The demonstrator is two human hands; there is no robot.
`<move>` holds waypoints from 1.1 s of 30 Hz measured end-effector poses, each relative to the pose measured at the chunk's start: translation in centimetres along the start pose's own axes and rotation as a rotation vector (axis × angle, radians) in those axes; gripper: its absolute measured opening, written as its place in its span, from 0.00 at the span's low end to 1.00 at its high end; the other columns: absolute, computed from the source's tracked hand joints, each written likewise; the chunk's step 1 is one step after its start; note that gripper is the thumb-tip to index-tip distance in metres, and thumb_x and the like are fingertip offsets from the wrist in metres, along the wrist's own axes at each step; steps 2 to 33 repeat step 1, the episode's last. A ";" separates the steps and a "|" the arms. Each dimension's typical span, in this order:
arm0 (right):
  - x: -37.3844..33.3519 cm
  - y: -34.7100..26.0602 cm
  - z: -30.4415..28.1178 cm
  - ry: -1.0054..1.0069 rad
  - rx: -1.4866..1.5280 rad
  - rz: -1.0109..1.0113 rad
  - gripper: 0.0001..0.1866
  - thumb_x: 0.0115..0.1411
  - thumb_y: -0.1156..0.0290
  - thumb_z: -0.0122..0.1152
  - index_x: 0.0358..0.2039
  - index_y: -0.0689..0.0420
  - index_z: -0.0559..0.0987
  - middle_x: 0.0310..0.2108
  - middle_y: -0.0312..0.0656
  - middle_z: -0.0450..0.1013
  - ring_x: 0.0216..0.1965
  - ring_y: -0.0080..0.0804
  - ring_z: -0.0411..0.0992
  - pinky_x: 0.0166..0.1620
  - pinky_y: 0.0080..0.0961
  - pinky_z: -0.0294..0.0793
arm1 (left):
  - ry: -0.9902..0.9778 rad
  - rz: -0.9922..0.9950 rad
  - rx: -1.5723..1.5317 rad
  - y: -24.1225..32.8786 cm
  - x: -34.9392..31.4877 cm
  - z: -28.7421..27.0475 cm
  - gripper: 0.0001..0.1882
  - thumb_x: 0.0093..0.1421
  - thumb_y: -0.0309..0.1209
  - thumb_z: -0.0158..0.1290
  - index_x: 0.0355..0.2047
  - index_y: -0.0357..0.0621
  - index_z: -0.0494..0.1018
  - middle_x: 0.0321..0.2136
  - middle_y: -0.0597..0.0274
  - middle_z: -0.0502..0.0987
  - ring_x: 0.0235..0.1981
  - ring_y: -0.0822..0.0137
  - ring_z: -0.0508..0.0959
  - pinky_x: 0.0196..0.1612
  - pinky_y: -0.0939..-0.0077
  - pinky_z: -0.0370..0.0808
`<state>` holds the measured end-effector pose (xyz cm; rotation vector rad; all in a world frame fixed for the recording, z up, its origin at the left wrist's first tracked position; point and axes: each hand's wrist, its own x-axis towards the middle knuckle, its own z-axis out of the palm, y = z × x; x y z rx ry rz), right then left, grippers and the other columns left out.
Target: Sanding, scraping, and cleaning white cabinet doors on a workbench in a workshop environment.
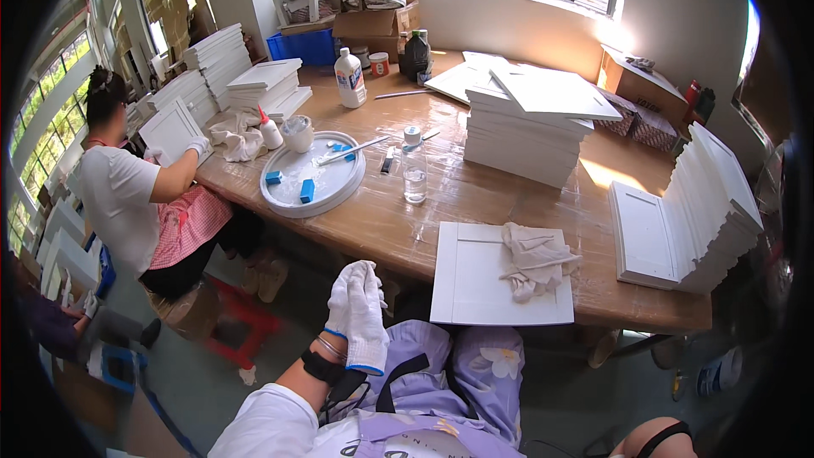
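My left hand (pixel 339 301), in a white knit glove, is raised over my lap in front of the table edge. A second white glove (pixel 367 331) with a blue-edged cuff hangs against it, fingers up, apparently empty and held by my left hand. The hidden fingers are behind this glove. At the lower right edge shows bare skin with a black strap, likely part of my right arm; my right hand is out of sight. To the right of the gloves, a white panel (pixel 466 284) overhangs the table edge, with a crumpled cloth (pixel 536 259) on it.
On the brown table (pixel 356 225) stand a clear bottle (pixel 414 174), a round white tray (pixel 275 195) with blue blocks, a white jug (pixel 349 80) and panel stacks (pixel 517 140). More panels (pixel 687 212) lean at right. A person (pixel 127 174) works at left beside a red stool (pixel 242 322).
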<state>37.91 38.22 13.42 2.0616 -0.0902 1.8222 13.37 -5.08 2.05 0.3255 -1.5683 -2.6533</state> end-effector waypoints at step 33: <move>0.7 -0.4 0.1 -0.018 -0.010 0.023 0.12 0.64 0.73 0.47 0.23 0.59 0.70 0.22 0.44 0.67 0.18 0.38 0.66 0.23 0.35 0.65 | -0.017 -0.018 -0.039 -0.2 0.3 0.1 0.13 0.69 0.38 0.46 0.45 0.42 0.71 0.25 0.62 0.73 0.21 0.70 0.74 0.23 0.73 0.78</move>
